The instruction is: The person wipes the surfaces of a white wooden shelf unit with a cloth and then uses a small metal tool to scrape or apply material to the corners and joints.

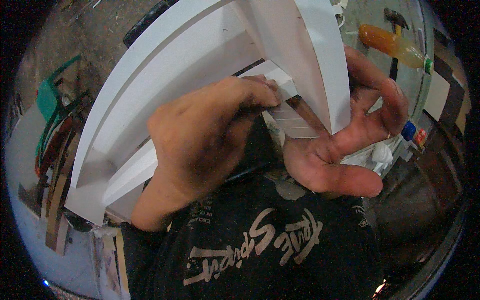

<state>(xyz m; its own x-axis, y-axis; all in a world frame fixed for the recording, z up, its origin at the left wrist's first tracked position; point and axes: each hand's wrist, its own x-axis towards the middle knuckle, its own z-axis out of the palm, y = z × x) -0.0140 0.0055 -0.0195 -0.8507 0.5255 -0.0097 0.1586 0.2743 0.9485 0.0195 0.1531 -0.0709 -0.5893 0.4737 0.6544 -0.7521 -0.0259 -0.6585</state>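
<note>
A white board frame (155, 65), open like a cabinet carcass, fills the upper middle of the view, with a wide board (322, 55) along its right side. My left hand (205, 125) reaches into it with fingers curled. They close on the end of a short white board strip (277, 80) at the inner corner; the fingertips are partly hidden. Beside the right board's lower end, my right hand (345, 150) lies palm up. Its thumb stretches out and its fingers are apart and bent, with nothing in them.
Beyond the right board lie a plastic bottle (392, 46) of orange liquid with a green cap and a hammer (396, 20). A blue-capped item (410, 131) and a crumpled white bag (382, 154) are at the right. A green object (50, 95) lies at far left.
</note>
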